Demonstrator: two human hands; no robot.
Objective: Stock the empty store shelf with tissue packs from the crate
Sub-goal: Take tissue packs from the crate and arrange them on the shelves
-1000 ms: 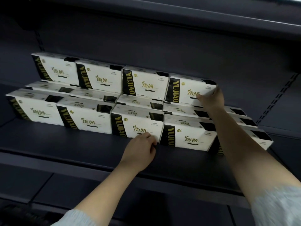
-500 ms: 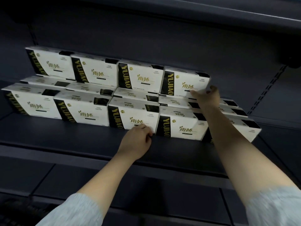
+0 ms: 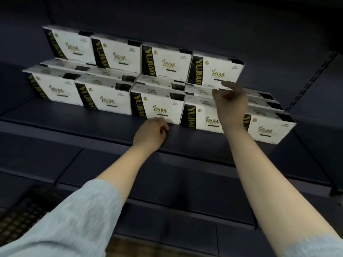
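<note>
Currently: tidying rows.
Packs: tissue packs [image 3: 163,106] stacked on shelf [image 3: 78,119].
Left hand [image 3: 151,133]: curled, empty, at front pack's lower edge.
Right hand [image 3: 229,98]: loosely curled, blurred, holding nothing.
Technique: nudge faces flush, gently.

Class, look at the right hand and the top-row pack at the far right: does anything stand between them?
Nothing visible does. The right hand hangs just below the top right pack, apart from it, fingers loose.
</note>
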